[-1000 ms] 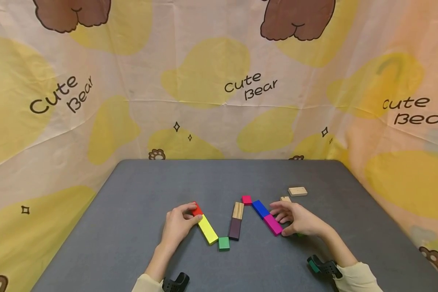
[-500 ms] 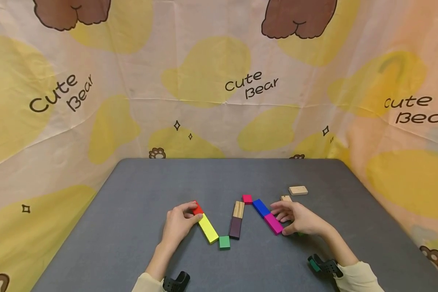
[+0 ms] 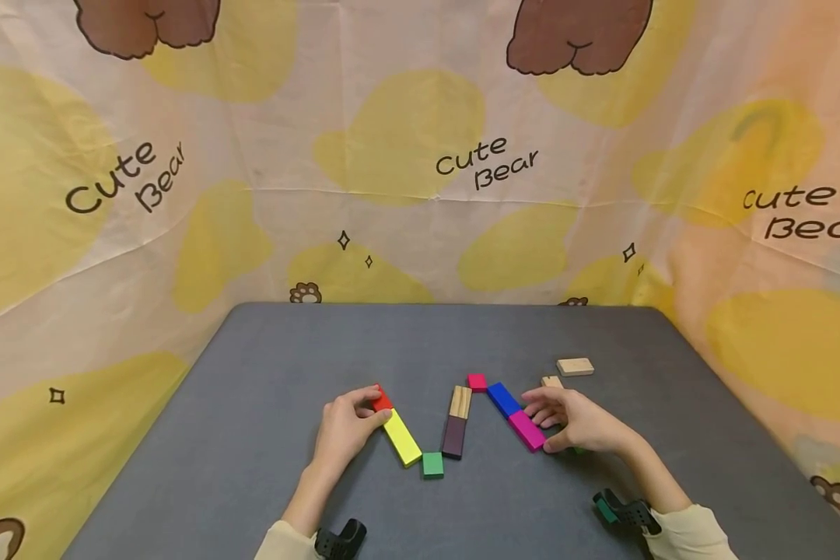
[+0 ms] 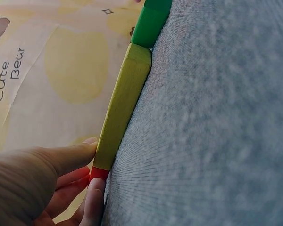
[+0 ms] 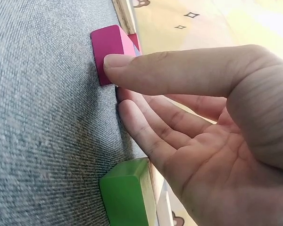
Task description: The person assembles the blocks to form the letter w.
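Observation:
My left hand [image 3: 345, 428] holds the red block [image 3: 382, 400] at the upper end of a slanted row, index finger at its far end. The thumb lies at the seam with the yellow block [image 3: 402, 439], touching the yellow side in the left wrist view. A green block [image 3: 432, 465] sits at the row's lower end. My right hand [image 3: 579, 420] has its thumb against the end of the magenta block [image 3: 527, 431], its other fingers loosely bent beside the row. The blue block [image 3: 505, 399] continues that row upward. Behind the right hand, another green block [image 5: 127, 200] is partly hidden.
Between the hands, a dark purple block [image 3: 454, 438] and a striped wood block [image 3: 461, 402] form a line, with a pinkish-red block [image 3: 477, 383] near its top. Plain wooden blocks [image 3: 575, 366] lie at the back right. All rest on a grey table [image 3: 308, 342] before a printed curtain [image 3: 392, 140].

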Available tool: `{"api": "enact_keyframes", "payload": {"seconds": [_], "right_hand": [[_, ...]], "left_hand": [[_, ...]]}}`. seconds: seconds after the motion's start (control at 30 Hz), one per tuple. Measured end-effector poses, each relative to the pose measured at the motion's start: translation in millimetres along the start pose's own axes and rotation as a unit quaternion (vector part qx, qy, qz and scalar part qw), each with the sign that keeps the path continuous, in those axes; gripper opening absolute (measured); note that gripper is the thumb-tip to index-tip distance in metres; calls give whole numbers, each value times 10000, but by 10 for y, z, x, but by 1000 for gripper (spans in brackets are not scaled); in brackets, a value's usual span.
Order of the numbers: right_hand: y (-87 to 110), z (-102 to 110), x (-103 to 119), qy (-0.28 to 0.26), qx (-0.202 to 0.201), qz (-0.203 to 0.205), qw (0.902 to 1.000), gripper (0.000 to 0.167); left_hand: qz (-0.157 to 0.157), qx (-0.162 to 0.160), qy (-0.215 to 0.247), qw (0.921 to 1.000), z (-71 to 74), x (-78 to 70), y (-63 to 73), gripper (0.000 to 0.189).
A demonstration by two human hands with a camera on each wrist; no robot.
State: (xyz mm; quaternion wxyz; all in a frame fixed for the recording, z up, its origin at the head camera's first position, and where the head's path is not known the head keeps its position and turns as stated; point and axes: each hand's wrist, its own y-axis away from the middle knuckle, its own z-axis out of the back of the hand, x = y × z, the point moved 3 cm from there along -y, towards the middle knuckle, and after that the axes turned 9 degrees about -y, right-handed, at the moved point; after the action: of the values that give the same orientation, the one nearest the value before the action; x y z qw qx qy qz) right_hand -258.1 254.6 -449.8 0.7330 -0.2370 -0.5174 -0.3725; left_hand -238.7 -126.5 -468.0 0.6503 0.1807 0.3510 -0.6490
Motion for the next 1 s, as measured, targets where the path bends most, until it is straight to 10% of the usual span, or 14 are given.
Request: {"api": "enact_keyframes", "payload": {"seconds": [1.0], "right_hand": [[-5, 1, -21, 86, -14, -47, 10000, 73]], "left_hand": [[-182, -102, -34, 9998, 27, -48, 31, 38]]}}
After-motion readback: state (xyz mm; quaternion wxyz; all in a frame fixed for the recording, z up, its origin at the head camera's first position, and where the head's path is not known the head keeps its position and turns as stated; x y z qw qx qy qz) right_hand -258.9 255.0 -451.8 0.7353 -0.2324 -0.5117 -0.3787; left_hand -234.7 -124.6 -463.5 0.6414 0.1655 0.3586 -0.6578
